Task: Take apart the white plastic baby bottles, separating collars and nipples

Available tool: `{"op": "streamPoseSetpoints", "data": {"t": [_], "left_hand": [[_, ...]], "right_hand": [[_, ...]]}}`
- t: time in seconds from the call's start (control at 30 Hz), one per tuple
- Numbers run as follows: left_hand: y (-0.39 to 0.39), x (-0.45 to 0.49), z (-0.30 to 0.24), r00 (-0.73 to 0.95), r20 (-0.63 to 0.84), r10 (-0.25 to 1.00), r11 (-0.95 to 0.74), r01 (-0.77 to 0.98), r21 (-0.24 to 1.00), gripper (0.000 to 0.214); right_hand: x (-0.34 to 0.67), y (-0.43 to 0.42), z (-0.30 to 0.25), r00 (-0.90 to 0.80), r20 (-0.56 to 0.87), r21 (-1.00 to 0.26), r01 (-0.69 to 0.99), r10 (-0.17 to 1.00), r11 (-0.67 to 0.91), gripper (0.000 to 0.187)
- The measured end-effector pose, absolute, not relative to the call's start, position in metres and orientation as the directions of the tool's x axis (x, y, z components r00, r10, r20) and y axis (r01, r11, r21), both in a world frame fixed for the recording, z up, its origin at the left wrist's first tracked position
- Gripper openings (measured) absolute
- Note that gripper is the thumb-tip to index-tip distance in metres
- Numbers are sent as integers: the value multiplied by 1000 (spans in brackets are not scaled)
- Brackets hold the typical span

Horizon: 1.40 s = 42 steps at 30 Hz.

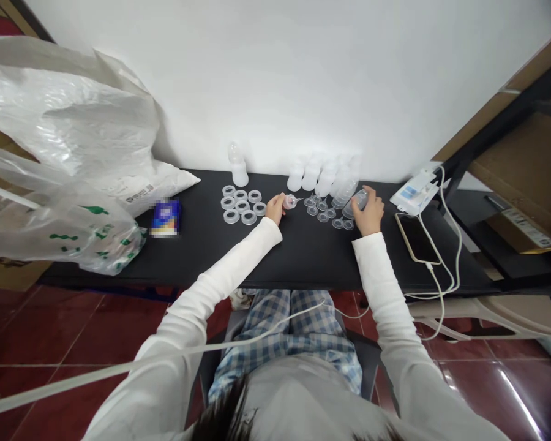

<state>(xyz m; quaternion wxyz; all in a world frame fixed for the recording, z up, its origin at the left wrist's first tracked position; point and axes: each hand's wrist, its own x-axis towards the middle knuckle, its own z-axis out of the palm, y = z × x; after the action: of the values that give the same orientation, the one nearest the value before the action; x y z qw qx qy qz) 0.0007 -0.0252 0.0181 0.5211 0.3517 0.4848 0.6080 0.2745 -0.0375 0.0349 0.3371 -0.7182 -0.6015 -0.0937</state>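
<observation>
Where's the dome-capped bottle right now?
In the head view, the dome-capped bottle stands left of centre, behind the pale rings, near the white wall.

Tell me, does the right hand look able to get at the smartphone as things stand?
Probably yes: the smartphone lies to the right of the right hand, with only black tabletop between, though that hand is holding a clear plastic cover.

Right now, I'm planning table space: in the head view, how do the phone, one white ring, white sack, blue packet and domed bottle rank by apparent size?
1. White sack
2. Phone and blue packet: too alike to rank
3. Domed bottle
4. One white ring
</observation>
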Motion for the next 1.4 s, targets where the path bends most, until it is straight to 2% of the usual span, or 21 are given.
{"op": "streamPoseSetpoints", "data": {"t": [0.1, 0.23, 0.3, 0.37, 0.43, 0.53, 0.6, 0.77, 0.87, 0.97, 1.07, 1.13, 1.2, 1.27, 1.4], "left_hand": [[-27, 1, 20, -189, -78, 979, 20, -289, 957, 30], [-31, 2, 24, -177, -31, 984, -21, -285, 958, 30], [-35, 3, 26, -162, 38, 986, -81, -274, 958, 30], [-39, 4, 28, -132, 121, 984, -152, -256, 955, 28], [-44, 7, 30, -125, 202, 971, -227, -235, 945, 25], [-49, 9, 33, -149, 284, 947, -311, -216, 926, 26], [-49, 9, 35, -147, 273, 951, -303, -256, 918, 28], [-47, 6, 38, -104, 143, 984, -172, -400, 900, 32], [-49, 5, 39, -42, 158, 987, -162, -367, 916, 28], [-49, 4, 37, -54, 205, 977, -212, -249, 945, 23], [-45, 1, 31, -58, 194, 979, -198, -75, 977, 37], [-41, -4, 29, -58, 159, 986, -158, 25, 987, 48], [-38, -8, 28, -85, 168, 982, -159, 101, 982, 49], [-38, -11, 29, -117, 221, 968, -200, 172, 965, 43], [-38, -14, 30, -165, 312, 936, -274, 216, 937, 34]], "right_hand": [[269, -41, 37, 259, 532, -361, 931, 806, -61, 56], [258, -51, 51, 274, 640, -369, 929, 718, -25, 56], [245, -56, 57, 184, 688, -341, 936, 702, 89, 54], [226, -60, 59, -26, 691, -274, 915, 722, 295, 49], [203, -62, 56, -247, 661, -237, 827, 709, 510, 45], [172, -58, 46, -368, 637, -307, 684, 677, 661, 37], [158, -52, 39, -352, 644, -385, 618, 679, 686, 33], [141, -36, 25, -269, 650, -511, 539, 711, 670, 23], [135, -33, 21, -217, 629, -574, 517, 747, 634, 18], [133, -35, 20, -208, 594, -609, 515, 777, 603, 12], [134, -39, 22, -329, 565, -522, 568, 757, 636, 8], [137, -41, 26, -485, 532, -371, 603, 694, 706, 15], [141, -41, 30, -597, 500, -227, 610, 628, 760, 22], [146, -41, 34, -620, 504, -148, 624, 601, 767, 27], [160, -39, 39, -583, 530, -93, 682, 616, 725, 32]]}}
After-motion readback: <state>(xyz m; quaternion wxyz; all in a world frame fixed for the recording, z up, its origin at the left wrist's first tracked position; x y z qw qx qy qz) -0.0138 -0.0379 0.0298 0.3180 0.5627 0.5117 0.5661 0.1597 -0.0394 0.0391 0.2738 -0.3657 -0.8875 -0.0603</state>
